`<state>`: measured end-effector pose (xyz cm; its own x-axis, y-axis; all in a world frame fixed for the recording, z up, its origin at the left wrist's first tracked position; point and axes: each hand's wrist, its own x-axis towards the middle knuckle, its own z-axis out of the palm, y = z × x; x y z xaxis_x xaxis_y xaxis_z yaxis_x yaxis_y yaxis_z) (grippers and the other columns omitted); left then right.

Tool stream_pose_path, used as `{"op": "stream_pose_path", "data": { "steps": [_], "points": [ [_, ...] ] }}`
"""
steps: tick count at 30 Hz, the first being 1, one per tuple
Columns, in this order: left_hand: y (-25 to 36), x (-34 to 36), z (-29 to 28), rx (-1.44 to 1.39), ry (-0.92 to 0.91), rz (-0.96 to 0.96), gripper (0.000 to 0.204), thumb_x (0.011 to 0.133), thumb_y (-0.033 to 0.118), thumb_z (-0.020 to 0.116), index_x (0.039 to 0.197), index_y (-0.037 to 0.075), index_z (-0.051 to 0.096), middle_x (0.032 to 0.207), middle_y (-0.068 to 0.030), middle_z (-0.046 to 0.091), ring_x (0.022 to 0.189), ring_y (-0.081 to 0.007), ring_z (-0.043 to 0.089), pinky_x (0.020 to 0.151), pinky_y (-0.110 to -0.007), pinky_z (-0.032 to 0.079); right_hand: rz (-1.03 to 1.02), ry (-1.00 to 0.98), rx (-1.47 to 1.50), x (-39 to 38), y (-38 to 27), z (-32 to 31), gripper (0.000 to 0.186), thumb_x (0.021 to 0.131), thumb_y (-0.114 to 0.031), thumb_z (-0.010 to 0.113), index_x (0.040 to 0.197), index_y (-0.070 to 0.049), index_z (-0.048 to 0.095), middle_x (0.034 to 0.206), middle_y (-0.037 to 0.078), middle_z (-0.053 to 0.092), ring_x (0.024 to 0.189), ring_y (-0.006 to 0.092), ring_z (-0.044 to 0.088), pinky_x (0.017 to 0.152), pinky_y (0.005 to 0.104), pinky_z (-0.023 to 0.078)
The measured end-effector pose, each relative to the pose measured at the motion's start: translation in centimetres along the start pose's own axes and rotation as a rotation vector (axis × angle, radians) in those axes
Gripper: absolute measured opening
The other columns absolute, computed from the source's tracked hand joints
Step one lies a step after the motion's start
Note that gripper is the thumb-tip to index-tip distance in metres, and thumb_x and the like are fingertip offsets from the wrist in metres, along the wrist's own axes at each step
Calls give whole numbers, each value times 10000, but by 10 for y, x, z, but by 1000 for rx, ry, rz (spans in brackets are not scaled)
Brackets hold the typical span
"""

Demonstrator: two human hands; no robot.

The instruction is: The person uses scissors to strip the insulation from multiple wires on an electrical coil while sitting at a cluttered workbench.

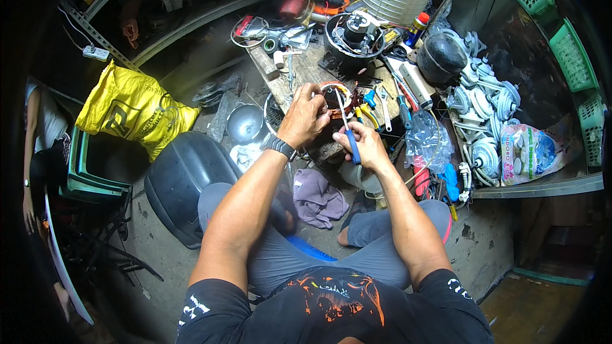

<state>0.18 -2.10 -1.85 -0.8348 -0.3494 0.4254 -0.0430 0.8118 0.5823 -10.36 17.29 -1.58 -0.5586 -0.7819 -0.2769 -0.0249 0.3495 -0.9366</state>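
My left hand (306, 114) grips a ring-shaped motor part with copper windings (331, 88) at the front of the wooden bench (280, 86). My right hand (360, 140) is closed on a blue-handled screwdriver (354, 153), whose metal shaft angles up into the ring; its exact contact point is too small to tell. Just right of the ring lie yellow-handled pliers (370, 116), a wrench (385, 108) and a teal-handled screwdriver (403, 109). Behind it sits a black housing with a motor (354, 41).
Left are a yellow sack (127, 102), a black bin (182, 185) and a metal bowl (244, 122). Right are white pulley-like parts (478, 102) and a plastic bag (428, 139). A purple cloth (319, 197) lies on the floor. Another person's arm (30, 153) shows at far left.
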Motion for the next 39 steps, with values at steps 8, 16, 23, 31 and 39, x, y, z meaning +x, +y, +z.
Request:
{"op": "stream_pose_path", "data": {
  "steps": [8, 16, 23, 31, 39],
  "points": [
    [18, -4, 2, 149, 29, 94, 412, 816, 150, 845, 1211, 146, 729, 1548, -183, 450, 1502, -465, 338, 1235, -531, 345, -520, 671, -446, 17, 12, -12, 868, 759, -463, 951, 1340, 1, 503, 1042, 178, 697, 917, 332, 716, 833, 424, 571],
    [6, 4, 3, 53, -34, 127, 110, 942, 57, 692, 1000, -12, 628, 1359, -217, 518, 1303, -423, 514, 1108, -497, 452, -554, 633, -563, 48, -2, -6, 1037, 646, -465, 992, 1390, 25, 460, 1200, 248, 610, 1137, 429, 619, 980, 499, 499],
    [-7, -4, 2, -110, 2, 57, 101, 1001, 21, 606, 1082, -21, 566, 1342, -239, 443, 1210, -421, 562, 1043, -476, 497, -600, 522, -640, 53, -8, -10, 1067, 645, -483, 985, 1409, 37, 450, 1270, 256, 621, 1172, 428, 628, 1006, 494, 515],
    [11, 1, -5, 48, -74, 150, 272, 838, 131, 831, 1081, 82, 719, 1546, -171, 464, 1413, -434, 459, 1193, -532, 376, -644, 451, -537, 58, -4, -22, 1007, 665, -395, 991, 1404, 38, 462, 1234, 272, 644, 1149, 451, 647, 985, 497, 526],
    [0, 7, 2, -13, -47, 139, 168, 822, 117, 834, 956, 65, 748, 1330, -163, 595, 1289, -381, 533, 1106, -491, 444, -722, 419, -613, 55, -12, -22, 883, 744, -295, 950, 1409, 44, 477, 1237, 273, 648, 1141, 466, 653, 964, 488, 547]
  ]
}}
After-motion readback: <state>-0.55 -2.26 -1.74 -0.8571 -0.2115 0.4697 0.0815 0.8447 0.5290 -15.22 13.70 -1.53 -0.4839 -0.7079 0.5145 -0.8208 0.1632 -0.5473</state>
